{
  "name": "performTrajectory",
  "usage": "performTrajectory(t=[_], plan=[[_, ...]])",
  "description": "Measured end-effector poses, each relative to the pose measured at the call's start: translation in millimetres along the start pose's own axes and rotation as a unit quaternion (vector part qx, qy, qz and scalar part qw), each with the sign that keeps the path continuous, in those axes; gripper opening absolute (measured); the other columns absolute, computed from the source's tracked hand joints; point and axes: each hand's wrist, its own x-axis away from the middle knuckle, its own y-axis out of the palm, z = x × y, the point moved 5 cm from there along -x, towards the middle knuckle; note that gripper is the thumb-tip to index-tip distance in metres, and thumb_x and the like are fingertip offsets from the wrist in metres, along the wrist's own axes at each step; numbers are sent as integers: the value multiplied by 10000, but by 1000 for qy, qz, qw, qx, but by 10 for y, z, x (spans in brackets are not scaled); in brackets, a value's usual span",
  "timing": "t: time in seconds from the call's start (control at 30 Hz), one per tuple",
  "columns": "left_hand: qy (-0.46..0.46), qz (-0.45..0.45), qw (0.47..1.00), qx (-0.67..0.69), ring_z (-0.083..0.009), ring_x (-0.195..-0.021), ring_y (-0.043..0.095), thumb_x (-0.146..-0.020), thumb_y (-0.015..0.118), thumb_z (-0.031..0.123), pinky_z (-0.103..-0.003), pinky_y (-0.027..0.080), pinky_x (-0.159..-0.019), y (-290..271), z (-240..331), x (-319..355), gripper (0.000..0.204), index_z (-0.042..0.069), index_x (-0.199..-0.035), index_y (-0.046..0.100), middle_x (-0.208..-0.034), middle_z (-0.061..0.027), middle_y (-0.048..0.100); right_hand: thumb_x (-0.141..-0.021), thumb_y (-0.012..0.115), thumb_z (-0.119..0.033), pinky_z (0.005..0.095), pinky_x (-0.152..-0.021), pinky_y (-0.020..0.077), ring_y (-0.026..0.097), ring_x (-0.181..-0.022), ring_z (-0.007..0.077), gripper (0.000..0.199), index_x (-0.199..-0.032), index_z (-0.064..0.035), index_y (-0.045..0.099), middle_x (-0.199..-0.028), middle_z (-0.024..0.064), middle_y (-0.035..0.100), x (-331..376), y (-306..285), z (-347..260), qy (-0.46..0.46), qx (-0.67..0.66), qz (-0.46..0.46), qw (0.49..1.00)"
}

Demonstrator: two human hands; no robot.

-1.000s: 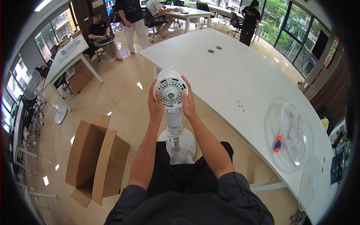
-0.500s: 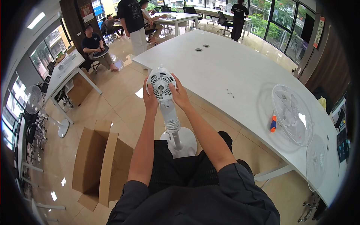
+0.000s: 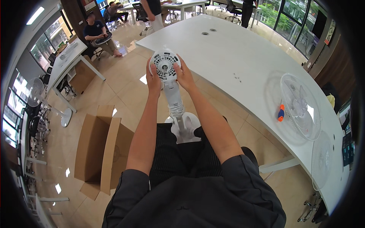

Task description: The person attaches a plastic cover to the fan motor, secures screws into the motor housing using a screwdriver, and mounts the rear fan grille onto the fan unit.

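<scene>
Both hands are wrapped round the white motor head of a pedestal fan, one at each side. My left hand grips its left side, the thumb lying on the slotted front face. My right hand does the same on the right, its thumb also on the face. Neither blade nor grille is on the head, and a small shaft shows at its centre. Below it, the white stand has a coiled white cord tied round it. The round base rests on the floor between my legs.
On the white table at right lie a grille with a clear fan blade, another grille, an orange-and-blue screwdriver and small loose parts. An open cardboard box stands left. People are in the background.
My view has tipped downward, so the table, box and fan sit higher in the picture. Both hands keep their hold on the motor head.
</scene>
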Motion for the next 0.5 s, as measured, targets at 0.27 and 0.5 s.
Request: performTrajectory(t=[0.27, 0.5], plan=[[44, 17, 999, -13, -184, -1173, 548, -1052, 420, 395, -312, 438, -1004, -8, -6, 44, 521, 47, -1440, 423, -1313, -128, 568, -992, 541, -401, 345, -831, 519, 668, -934, 243, 582, -1483, -120, 403, -1169, 212, 643, 61, 56, -10, -31, -48, 17, 998], [14, 35, 997, -72, -201, -1248, 496, -1043, 453, 372, -331, 389, -1059, -34, -278, -17, 522, 62, -1460, 402, -1375, -124, 521, -980, 561, -395, 358, -834, 519, 672, -914, 235, 571, -1472, -142, 419, -1202, 227, 624, 28, -119, 85, -38, 10, 35, 999]])
